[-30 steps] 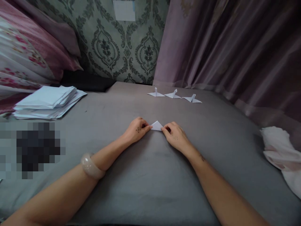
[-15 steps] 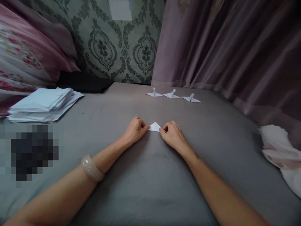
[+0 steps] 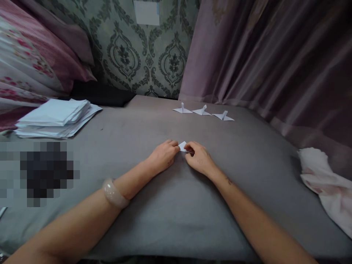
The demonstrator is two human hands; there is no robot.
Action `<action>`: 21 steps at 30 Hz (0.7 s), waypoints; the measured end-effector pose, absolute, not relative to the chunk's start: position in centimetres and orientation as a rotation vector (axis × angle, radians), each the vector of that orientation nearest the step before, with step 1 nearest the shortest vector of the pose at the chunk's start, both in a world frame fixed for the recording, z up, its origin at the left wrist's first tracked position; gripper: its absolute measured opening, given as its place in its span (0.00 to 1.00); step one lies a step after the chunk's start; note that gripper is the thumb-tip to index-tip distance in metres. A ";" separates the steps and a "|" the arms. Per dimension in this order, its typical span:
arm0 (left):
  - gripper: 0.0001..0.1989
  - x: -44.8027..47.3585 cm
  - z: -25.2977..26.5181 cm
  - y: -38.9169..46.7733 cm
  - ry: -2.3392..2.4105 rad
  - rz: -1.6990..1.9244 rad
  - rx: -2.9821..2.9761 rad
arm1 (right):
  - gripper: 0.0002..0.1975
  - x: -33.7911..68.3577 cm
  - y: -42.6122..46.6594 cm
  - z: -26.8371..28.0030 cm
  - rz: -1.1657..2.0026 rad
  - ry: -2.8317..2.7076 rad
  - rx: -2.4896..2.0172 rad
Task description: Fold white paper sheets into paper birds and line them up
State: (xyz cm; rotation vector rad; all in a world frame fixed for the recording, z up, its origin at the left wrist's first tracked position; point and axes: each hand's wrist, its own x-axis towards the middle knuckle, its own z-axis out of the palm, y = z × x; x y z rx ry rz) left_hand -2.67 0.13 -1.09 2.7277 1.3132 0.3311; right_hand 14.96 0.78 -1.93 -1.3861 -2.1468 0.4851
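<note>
A small piece of folded white paper [image 3: 182,146] lies between my two hands on the grey cloth, its pointed top facing away from me. My left hand [image 3: 165,156] is closed over its left corner, fingers bent down onto it. At the right side, my right hand [image 3: 200,157] pinches the paper with curled thumb and forefinger. Part of the paper is covered by my fingers. Farther back stand three folded paper figures in a row: a left one [image 3: 182,109], a middle one [image 3: 202,110] and a right one [image 3: 224,116], each with flat wings and an upright part.
A stack of white paper [image 3: 55,117] lies at the left, before a folded black cloth [image 3: 104,95]. Crumpled pale fabric [image 3: 324,179] rests at the right. Purple curtains [image 3: 233,55] and a patterned wall [image 3: 148,55] bound the far side. A blurred dark patch is at left.
My left hand has rolled over, its fingers now lying over the paper's left corner. My right fingers have moved farther in across the paper. The camera view has shifted slightly.
</note>
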 end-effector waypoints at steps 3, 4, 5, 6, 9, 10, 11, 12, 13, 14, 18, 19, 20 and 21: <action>0.14 -2.7 -0.6 -0.6 1.401 0.262 2.702 | 0.06 14.2 1.5 -1.2 0.621 -2.028 -1.625; 0.14 -2.7 -0.5 -0.7 1.424 0.254 2.691 | 0.04 13.8 1.8 -1.0 0.643 -2.010 -1.699; 0.14 -2.7 -0.4 -0.8 1.442 0.249 2.679 | 0.04 13.5 2.0 -0.8 0.655 -2.000 -1.755; 0.14 -2.7 -0.3 -0.9 1.455 0.246 2.666 | 0.07 13.1 2.1 -0.7 0.650 -1.998 -1.799; 0.13 -2.8 -0.2 -0.8 1.475 0.270 2.621 | 0.13 12.3 2.3 -0.7 0.578 -1.996 -1.872; 0.13 -2.8 -0.2 -0.8 1.476 0.289 2.604 | 0.14 12.2 2.3 -0.9 0.569 -1.985 -1.887; 0.13 -2.9 -0.2 -0.7 1.476 0.310 2.589 | 0.14 12.1 2.4 -1.0 0.578 -1.965 -1.900; 0.13 -2.9 -0.2 -0.7 1.472 0.329 2.579 | 0.14 12.0 2.5 -1.2 0.608 -1.935 -1.908; 0.13 -2.9 -0.2 -0.7 1.474 0.340 2.575 | 0.15 11.9 2.6 -1.3 0.651 -1.894 -1.917; 0.13 -2.8 -0.3 -0.6 1.481 0.341 2.577 | 0.15 11.9 2.8 -1.4 0.697 -1.849 -1.924; 0.14 -2.8 -0.3 -0.8 1.515 0.295 2.626 | 0.13 12.0 3.4 -1.1 0.824 -1.731 -1.942; 0.15 -2.9 -0.3 -0.9 1.519 0.291 2.632 | 0.12 12.1 3.4 -0.8 0.847 -1.720 -1.948; 0.15 -2.9 -0.2 -0.9 1.518 0.291 2.633 | 0.12 12.1 3.5 -0.5 0.872 -1.709 -1.952; 0.15 -3.0 -0.2 -1.0 1.517 0.295 2.630 | 0.12 12.2 3.6 -0.2 0.901 -1.698 -1.959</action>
